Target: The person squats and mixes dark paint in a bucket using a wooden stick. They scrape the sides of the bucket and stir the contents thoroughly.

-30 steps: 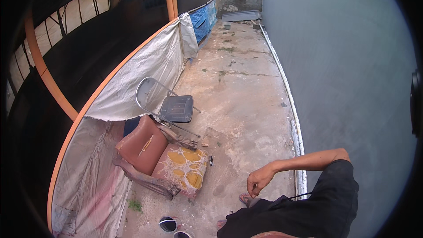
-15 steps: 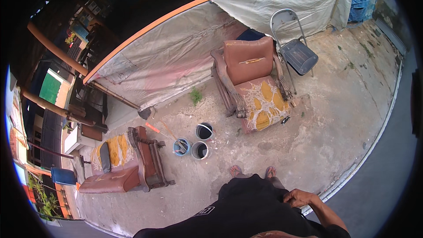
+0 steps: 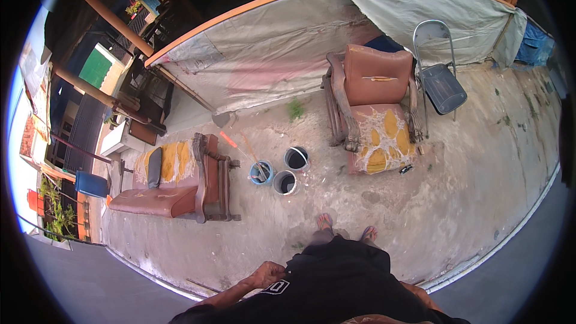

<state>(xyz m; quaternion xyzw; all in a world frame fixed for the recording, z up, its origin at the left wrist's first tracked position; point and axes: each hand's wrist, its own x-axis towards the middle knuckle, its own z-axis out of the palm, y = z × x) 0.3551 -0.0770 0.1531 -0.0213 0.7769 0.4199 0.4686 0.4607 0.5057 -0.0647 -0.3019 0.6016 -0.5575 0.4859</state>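
My left hand is at the side of my black shirt, fingers curled; I cannot make out whether they hold anything. Beyond the right edge of the shirt my forearm shows, but that hand is hidden. In front of my sandalled feet stand two grey buckets with dark insides and a blue bucket holding tools. A worn brown armchair, its seat torn to yellow foam, stands beyond them to the right; another torn armchair is to the left.
A metal folding chair stands beside the right armchair. Behind runs a tarpaulin barrier with an orange top rail, a blue sheet at its right. A blue plastic object and a white box are on the left. The concrete floor has a pale edging.
My view has swung left from down the narrow yard to face both armchairs and the buckets. My left hand has come into view; my right hand has dropped out of sight beside my body.
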